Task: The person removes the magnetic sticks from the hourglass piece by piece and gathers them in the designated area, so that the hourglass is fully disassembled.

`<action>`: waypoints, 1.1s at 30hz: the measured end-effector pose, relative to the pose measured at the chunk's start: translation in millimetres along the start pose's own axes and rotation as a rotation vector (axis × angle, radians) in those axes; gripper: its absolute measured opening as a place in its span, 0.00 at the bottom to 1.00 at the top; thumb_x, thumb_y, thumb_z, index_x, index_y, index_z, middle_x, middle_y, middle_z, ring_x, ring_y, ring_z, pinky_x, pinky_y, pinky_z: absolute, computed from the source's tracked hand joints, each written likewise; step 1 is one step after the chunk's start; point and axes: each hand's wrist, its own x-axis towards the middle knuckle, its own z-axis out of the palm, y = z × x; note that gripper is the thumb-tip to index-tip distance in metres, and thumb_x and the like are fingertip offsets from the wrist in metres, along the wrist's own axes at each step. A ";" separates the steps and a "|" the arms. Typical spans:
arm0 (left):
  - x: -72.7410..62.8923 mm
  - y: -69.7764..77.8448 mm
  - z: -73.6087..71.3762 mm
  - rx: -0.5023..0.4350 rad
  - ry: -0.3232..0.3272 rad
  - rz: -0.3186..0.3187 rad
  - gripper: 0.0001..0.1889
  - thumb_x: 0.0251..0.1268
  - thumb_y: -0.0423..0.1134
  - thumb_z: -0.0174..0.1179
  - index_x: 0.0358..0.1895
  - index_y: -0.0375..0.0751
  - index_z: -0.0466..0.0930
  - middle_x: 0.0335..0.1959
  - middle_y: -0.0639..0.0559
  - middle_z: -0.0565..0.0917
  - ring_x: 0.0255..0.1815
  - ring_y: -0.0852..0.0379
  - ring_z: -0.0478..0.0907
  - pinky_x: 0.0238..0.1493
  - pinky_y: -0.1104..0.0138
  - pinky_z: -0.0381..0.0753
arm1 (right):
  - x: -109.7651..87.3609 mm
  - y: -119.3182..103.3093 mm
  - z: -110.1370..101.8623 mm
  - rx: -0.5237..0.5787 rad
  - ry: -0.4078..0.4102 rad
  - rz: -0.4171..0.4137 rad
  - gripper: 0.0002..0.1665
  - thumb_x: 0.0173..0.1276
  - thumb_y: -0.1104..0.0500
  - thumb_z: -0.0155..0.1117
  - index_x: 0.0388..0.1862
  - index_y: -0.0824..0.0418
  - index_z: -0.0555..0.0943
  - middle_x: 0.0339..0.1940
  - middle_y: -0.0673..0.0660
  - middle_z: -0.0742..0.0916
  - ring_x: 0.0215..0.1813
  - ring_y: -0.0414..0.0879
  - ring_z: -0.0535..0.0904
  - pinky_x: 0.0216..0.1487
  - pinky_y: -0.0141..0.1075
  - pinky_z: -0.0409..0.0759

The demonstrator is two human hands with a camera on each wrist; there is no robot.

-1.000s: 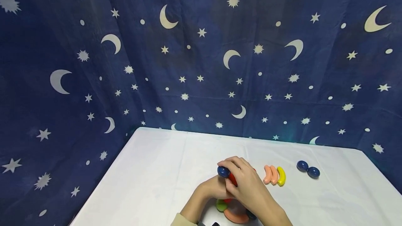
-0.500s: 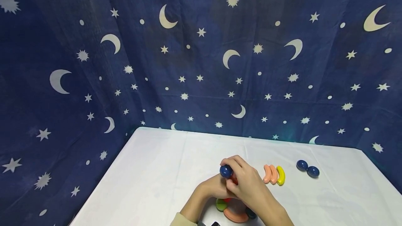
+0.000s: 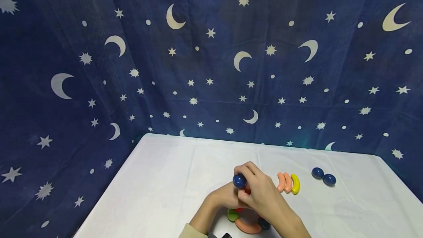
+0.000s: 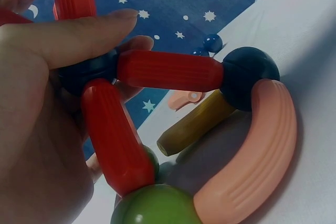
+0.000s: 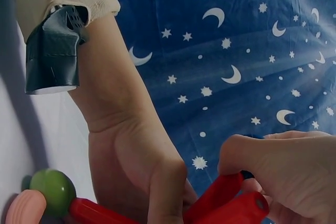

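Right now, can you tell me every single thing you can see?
Table: one, white, low in the head view.
Star-and-moon cloth: one, navy with pale shapes, behind and left of the table.
Blue balls: at least four, dark blue, two loose at the table's right, others in the toy build.
Green ball: one clearly, green, in the build; maybe another behind.
Straight sticks: at least three, red, in the build.
Curved sticks: at least three, salmon, two loose, one in the build.
Yellow stick: one, yellow, beside the loose salmon pair.
Wrist device: one, black, left wrist.
Sleeve: one, beige, left arm.
Left hand: one, bare, holding a blue ball.
Right hand: one, bare, holding a red stick.
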 end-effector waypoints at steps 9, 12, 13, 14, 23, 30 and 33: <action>-4.6 21.1 -4.8 0.031 -0.026 0.013 0.16 0.55 0.28 0.64 0.46 0.28 0.73 0.40 0.34 0.79 0.33 0.77 0.69 0.47 0.79 0.71 | 0.4 2.4 -0.8 -0.009 -0.012 -0.010 0.26 0.40 0.64 0.72 0.42 0.53 0.78 0.37 0.45 0.78 0.29 0.33 0.73 0.32 0.27 0.79; -1.9 13.9 -3.9 0.029 -0.027 0.031 0.16 0.54 0.28 0.64 0.46 0.28 0.73 0.39 0.34 0.79 0.33 0.77 0.69 0.46 0.79 0.72 | 0.8 2.4 -1.8 -0.010 -0.025 -0.001 0.25 0.42 0.63 0.71 0.43 0.52 0.78 0.38 0.44 0.78 0.28 0.33 0.73 0.32 0.26 0.79; -0.5 9.4 -3.0 0.032 -0.023 0.035 0.16 0.54 0.28 0.65 0.46 0.29 0.73 0.39 0.35 0.80 0.33 0.77 0.70 0.47 0.79 0.72 | 0.8 2.5 -1.9 -0.010 -0.027 0.000 0.25 0.42 0.63 0.71 0.43 0.52 0.78 0.38 0.44 0.78 0.28 0.33 0.73 0.32 0.26 0.79; 1.1 4.1 -2.0 0.032 -0.021 0.043 0.16 0.54 0.28 0.65 0.46 0.30 0.73 0.39 0.36 0.80 0.34 0.76 0.70 0.47 0.78 0.73 | 0.8 2.6 -2.0 -0.005 -0.028 0.002 0.25 0.42 0.63 0.71 0.43 0.52 0.78 0.38 0.44 0.78 0.28 0.32 0.72 0.32 0.26 0.79; 9.5 -19.4 2.5 0.014 -0.040 0.075 0.18 0.55 0.32 0.66 0.49 0.37 0.74 0.41 0.42 0.81 0.36 0.75 0.73 0.47 0.76 0.76 | 0.2 3.9 -2.3 0.034 0.025 -0.001 0.22 0.44 0.66 0.70 0.39 0.52 0.78 0.35 0.42 0.77 0.32 0.33 0.75 0.35 0.28 0.81; 11.5 -21.9 4.3 -0.058 -0.045 0.083 0.19 0.52 0.28 0.66 0.48 0.36 0.74 0.41 0.41 0.80 0.37 0.73 0.73 0.49 0.75 0.75 | 3.2 10.0 -12.2 0.096 -0.002 0.051 0.22 0.47 0.62 0.77 0.42 0.52 0.80 0.39 0.45 0.79 0.36 0.38 0.80 0.36 0.29 0.83; 11.6 -23.1 4.5 -0.058 -0.051 0.094 0.19 0.53 0.29 0.65 0.50 0.37 0.75 0.43 0.42 0.82 0.39 0.74 0.75 0.52 0.74 0.75 | 3.4 18.8 -18.9 0.076 -0.044 0.092 0.23 0.49 0.57 0.77 0.46 0.48 0.82 0.44 0.45 0.77 0.36 0.36 0.77 0.35 0.27 0.81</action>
